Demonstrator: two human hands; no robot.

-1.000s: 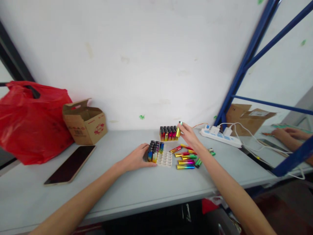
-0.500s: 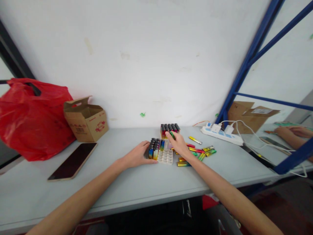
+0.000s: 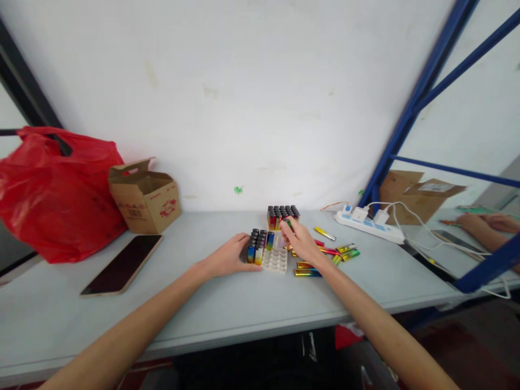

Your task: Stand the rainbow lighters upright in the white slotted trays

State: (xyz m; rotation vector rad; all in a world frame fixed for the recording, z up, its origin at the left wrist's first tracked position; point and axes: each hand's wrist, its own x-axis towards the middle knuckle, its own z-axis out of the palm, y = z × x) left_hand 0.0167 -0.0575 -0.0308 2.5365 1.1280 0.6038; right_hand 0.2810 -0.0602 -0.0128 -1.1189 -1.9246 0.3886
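My left hand (image 3: 231, 255) is curved round the left end of a white tray (image 3: 275, 261) with small round hollows, thumb along its front edge and fingers behind. Several black-topped lighters (image 3: 255, 250) with shiny blue, white and yellow bodies stand upright in the tray's left part. The hollows at its front right show bare. My right hand (image 3: 299, 238) pinches a green lighter (image 3: 288, 222) above the tray's back right; the fingers partly cover it. Just behind stands a full block of red lighters (image 3: 276, 218) with black tops. Loose shiny lighters (image 3: 307, 272) lie right of the tray.
A phone (image 3: 122, 265), an open carton (image 3: 146, 200) and a red plastic bag (image 3: 60, 189) are on the left. At the right lies a power strip (image 3: 369, 227) with chargers and cables, beside a blue metal frame (image 3: 400, 130). Another person's hands (image 3: 487, 225) show beyond it.
My right hand has shifted slightly to the right and down, and the green lighter's angle in its fingers has changed. My left hand stays at the tray.
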